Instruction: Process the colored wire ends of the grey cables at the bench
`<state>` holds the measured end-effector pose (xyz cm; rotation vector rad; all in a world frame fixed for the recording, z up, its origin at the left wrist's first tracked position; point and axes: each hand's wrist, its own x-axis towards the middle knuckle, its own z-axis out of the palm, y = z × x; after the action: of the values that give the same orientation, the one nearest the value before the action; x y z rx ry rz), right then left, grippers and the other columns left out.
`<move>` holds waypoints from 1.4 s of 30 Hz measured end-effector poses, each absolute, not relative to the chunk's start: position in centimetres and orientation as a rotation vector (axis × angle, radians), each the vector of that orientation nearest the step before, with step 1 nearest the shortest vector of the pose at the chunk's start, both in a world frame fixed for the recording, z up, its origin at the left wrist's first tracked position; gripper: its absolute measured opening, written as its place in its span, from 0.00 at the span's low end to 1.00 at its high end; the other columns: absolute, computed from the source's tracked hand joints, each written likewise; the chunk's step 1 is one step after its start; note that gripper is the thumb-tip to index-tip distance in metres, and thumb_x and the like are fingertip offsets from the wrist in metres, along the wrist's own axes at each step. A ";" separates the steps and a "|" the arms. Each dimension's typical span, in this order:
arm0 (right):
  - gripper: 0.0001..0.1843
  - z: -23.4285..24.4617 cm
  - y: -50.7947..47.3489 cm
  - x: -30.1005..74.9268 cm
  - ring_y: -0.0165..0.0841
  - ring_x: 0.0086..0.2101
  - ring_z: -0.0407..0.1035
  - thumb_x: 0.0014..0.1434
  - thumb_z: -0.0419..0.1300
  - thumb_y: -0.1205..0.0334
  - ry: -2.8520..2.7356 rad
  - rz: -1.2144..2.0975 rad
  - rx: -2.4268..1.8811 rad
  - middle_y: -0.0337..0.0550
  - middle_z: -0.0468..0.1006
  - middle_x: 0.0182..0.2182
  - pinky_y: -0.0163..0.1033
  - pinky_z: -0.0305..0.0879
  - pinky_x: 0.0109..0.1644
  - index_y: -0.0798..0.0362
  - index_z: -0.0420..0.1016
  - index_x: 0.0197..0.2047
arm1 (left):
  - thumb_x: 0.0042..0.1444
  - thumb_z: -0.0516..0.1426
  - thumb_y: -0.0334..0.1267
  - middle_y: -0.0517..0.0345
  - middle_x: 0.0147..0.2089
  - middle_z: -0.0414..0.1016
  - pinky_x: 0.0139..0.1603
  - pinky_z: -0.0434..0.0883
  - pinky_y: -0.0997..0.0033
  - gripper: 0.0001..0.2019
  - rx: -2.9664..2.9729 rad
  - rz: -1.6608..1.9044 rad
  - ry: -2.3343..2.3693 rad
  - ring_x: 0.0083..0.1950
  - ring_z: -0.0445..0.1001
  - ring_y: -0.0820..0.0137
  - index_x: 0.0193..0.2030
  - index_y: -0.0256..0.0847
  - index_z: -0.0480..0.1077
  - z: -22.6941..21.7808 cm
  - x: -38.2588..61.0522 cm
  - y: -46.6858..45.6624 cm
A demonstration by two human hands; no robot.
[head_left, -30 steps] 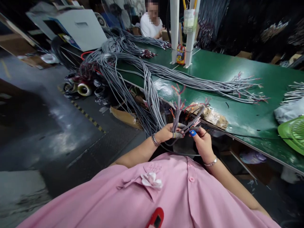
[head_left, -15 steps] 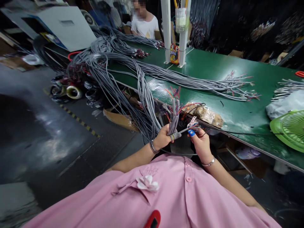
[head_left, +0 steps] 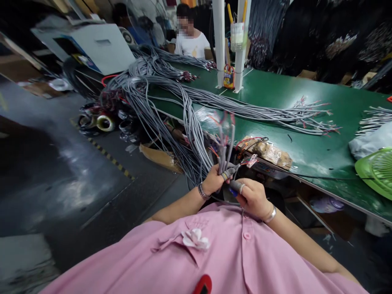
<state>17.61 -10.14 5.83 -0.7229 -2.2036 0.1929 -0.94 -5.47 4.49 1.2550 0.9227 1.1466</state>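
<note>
My left hand (head_left: 214, 179) is closed around several grey cables (head_left: 225, 153) standing upright, their stripped ends fanning out in coloured wires, blurred by motion. Grey wrapping covers one of its fingers. From this hand another cable end points right, with thin coloured wires and a small pale pink connector (head_left: 252, 161). Just below and right, my right hand (head_left: 252, 197) has its fingers pinched together, a grey cover on the index finger and blue on the thumb. A grey cable seems to run into this pinch, though the fingers partly hide it.
A long bundle of grey cables (head_left: 251, 110) lies across the green table (head_left: 275, 85), and more hang over its near edge. Close ahead sits a taped brown package (head_left: 269, 152). A green basket (head_left: 375, 173) stands at right. Across the table is a person in white (head_left: 192, 43).
My right hand has moved down and left, away from the pink connector and its wires, nearer my left hand. The left hand keeps hold of the cables. The view has shifted slightly.
</note>
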 end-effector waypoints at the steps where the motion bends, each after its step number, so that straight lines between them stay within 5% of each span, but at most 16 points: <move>1: 0.18 5.9 -10.2 17.5 0.35 0.34 0.73 0.57 0.57 0.72 -2.207 0.215 -0.694 0.48 0.79 0.38 0.39 0.71 0.37 0.52 0.70 0.51 | 0.52 0.65 0.46 0.63 0.22 0.69 0.23 0.62 0.77 0.14 1.175 1.173 0.872 0.21 0.65 0.78 0.35 0.35 0.73 4.6 -1.4 -5.2; 10: 0.20 8.6 -9.3 16.2 0.35 0.41 0.75 0.58 0.56 0.73 -1.913 0.461 -0.765 0.46 0.79 0.45 0.40 0.72 0.44 0.48 0.70 0.52 | 0.47 0.67 0.48 0.68 0.15 0.58 0.22 0.56 0.74 0.18 0.842 1.176 0.520 0.16 0.58 0.80 0.30 0.35 0.69 4.7 -5.7 -4.9; 19: 0.20 9.6 -8.7 13.3 0.38 0.50 0.74 0.58 0.55 0.72 -1.858 0.588 -0.744 0.47 0.77 0.53 0.44 0.71 0.53 0.48 0.71 0.53 | 0.41 0.68 0.53 0.68 0.15 0.59 0.22 0.55 0.72 0.22 0.868 1.124 0.637 0.16 0.59 0.79 0.29 0.36 0.68 4.0 -6.2 -5.4; 25: 0.16 8.6 -8.5 12.5 0.38 0.48 0.75 0.61 0.57 0.68 -1.711 0.688 -0.801 0.46 0.79 0.49 0.44 0.71 0.52 0.48 0.73 0.51 | 0.42 0.68 0.52 0.67 0.16 0.61 0.20 0.56 0.74 0.22 0.882 1.102 0.605 0.16 0.61 0.78 0.30 0.35 0.68 3.6 -6.3 -5.4; 31: 0.14 7.9 -8.7 11.3 0.37 0.38 0.76 0.61 0.61 0.61 -1.578 0.924 -0.851 0.48 0.80 0.47 0.40 0.72 0.36 0.48 0.72 0.52 | 0.42 0.69 0.51 0.67 0.16 0.63 0.17 0.57 0.76 0.23 0.859 1.091 0.574 0.15 0.61 0.78 0.36 0.35 0.70 2.9 -6.4 -5.4; 38: 0.11 6.7 -7.9 11.1 0.37 0.36 0.76 0.58 0.65 0.58 -1.457 0.973 -0.920 0.43 0.81 0.37 0.42 0.72 0.41 0.48 0.72 0.44 | 0.42 0.68 0.54 0.65 0.15 0.63 0.17 0.58 0.76 0.22 0.920 1.033 0.544 0.15 0.62 0.77 0.29 0.36 0.68 2.5 -6.9 -5.1; 42: 0.13 6.4 -7.8 12.0 0.35 0.34 0.74 0.55 0.67 0.55 -1.310 1.329 -0.809 0.42 0.79 0.35 0.39 0.71 0.38 0.49 0.73 0.42 | 0.43 0.68 0.55 0.63 0.15 0.64 0.18 0.58 0.76 0.22 1.025 0.929 0.552 0.15 0.61 0.78 0.28 0.35 0.70 2.5 -7.5 -5.0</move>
<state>12.04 -7.80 6.36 -0.8088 -1.3104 1.3294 -7.52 -4.96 2.46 1.0250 0.5516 0.9293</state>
